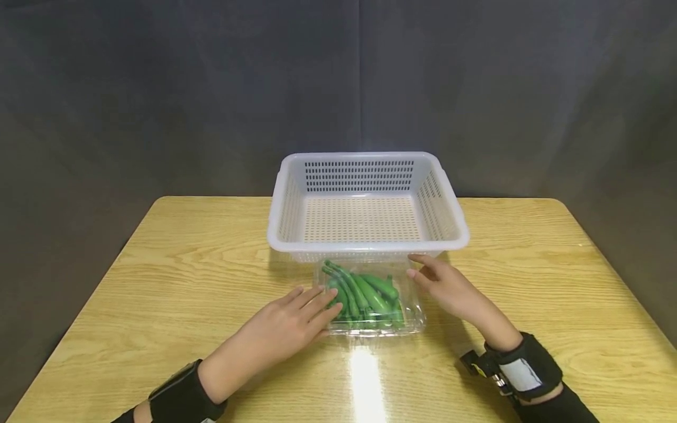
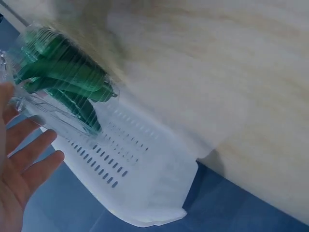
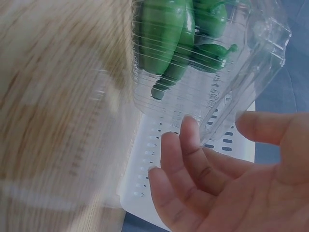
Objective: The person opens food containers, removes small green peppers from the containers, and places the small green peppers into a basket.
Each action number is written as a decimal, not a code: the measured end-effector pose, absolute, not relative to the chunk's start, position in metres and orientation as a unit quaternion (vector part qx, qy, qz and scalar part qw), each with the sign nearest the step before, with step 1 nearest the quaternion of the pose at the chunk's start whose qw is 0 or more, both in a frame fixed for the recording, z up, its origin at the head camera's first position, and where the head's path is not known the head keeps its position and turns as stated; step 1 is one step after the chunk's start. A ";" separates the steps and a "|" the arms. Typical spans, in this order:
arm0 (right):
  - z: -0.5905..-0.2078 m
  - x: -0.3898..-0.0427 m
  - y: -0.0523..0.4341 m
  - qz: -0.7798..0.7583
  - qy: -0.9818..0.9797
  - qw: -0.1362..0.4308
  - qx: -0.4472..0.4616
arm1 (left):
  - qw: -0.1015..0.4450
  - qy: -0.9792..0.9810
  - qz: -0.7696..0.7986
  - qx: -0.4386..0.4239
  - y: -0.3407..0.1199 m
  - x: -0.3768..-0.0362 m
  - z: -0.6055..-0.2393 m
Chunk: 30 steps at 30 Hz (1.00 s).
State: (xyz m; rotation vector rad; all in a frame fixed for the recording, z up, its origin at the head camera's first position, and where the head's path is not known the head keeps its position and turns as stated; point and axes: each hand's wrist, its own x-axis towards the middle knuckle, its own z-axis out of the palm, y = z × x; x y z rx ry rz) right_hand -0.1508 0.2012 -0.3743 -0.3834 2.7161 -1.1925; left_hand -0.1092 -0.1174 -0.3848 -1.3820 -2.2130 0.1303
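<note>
A clear plastic box (image 1: pixel 415 320) with several green peppers (image 1: pixel 372 296) inside sits on the table, just in front of the white basket. My left hand (image 1: pixel 288 323) reaches over the box's left side, fingers spread and nearly straight, with fingertips overlapping the lid in the head view. At the far right corner of the box is my right hand (image 1: pixel 446 288), its thumb and index finger apart beside the rim. In the right wrist view, the other fingers (image 3: pixel 171 154) of that hand are loosely bent under the corner. The peppers (image 2: pixel 72 77) show through the ribbed wall in the left wrist view.
The white perforated basket (image 1: pixel 367 247) stands behind the box, with nothing in it. Both stand on a wood-grain table (image 1: pixel 174 282) with rounded far corners. A dark grey curtain (image 1: pixel 211 100) hangs behind the table. Each wrist wears a black strap (image 1: pixel 523 367).
</note>
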 end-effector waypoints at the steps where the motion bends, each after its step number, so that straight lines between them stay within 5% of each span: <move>1: -0.374 -0.151 0.201 -0.395 0.906 0.075 -0.129 | 0.261 -0.818 0.057 -0.510 -0.117 -0.109 -0.384; 30: -0.379 -0.151 0.201 -0.417 0.892 0.068 -0.162 | 0.249 -0.814 0.160 -0.499 -0.102 -0.101 -0.371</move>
